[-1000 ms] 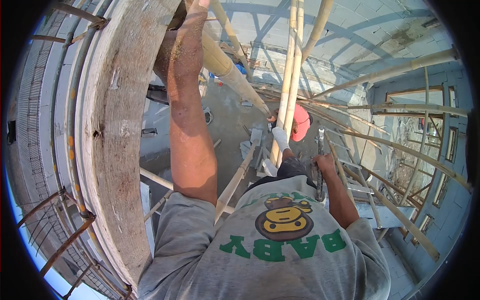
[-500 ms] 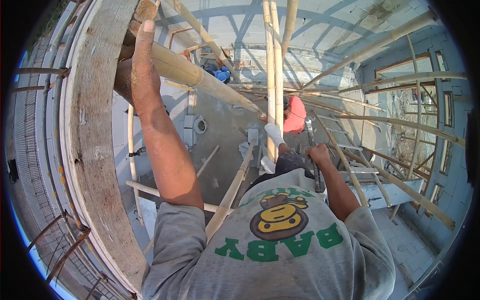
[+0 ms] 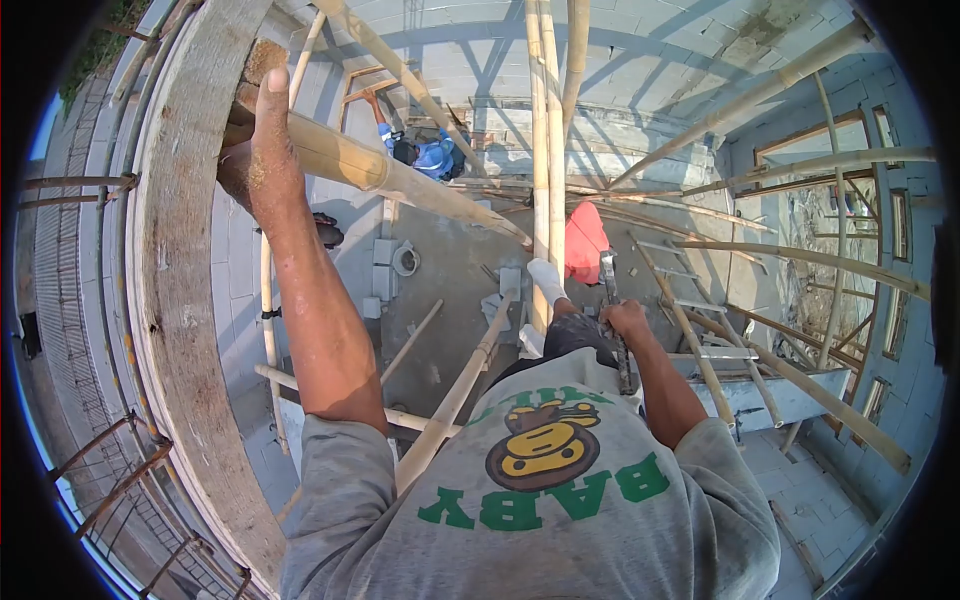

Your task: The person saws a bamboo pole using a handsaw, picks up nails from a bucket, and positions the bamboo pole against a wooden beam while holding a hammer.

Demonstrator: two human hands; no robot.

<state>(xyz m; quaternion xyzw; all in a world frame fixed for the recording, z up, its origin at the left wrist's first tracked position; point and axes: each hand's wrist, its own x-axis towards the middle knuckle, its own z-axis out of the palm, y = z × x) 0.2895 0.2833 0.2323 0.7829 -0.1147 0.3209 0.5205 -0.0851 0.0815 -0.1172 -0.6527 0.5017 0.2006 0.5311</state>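
Since the earlier frames the left hand (image 3: 262, 150) has slid down & left along the bamboo pole (image 3: 400, 180), the view has tilted so more floor shows, and a person in blue (image 3: 430, 155) has come into sight below. L hand now sits on the pole's upper end, thumb up, right against the big wooden plank (image 3: 175, 300); fingers are hidden behind, so can't tell if they wrap it. R hand (image 3: 625, 320) is fisted round a dark hammer (image 3: 612, 310), head up, shaft down by the hip, just beside the ladder (image 3: 700, 330). Hands well apart, grey "BABY" shirt (image 3: 540, 480) between them. A white-socked foot (image 3: 548, 278) rests by the upright bamboo poles (image 3: 545, 150). Further out: person in red top (image 3: 585, 240) on concrete floor (image 3: 450, 270), rebar (image 3: 110, 480) at the left edge.
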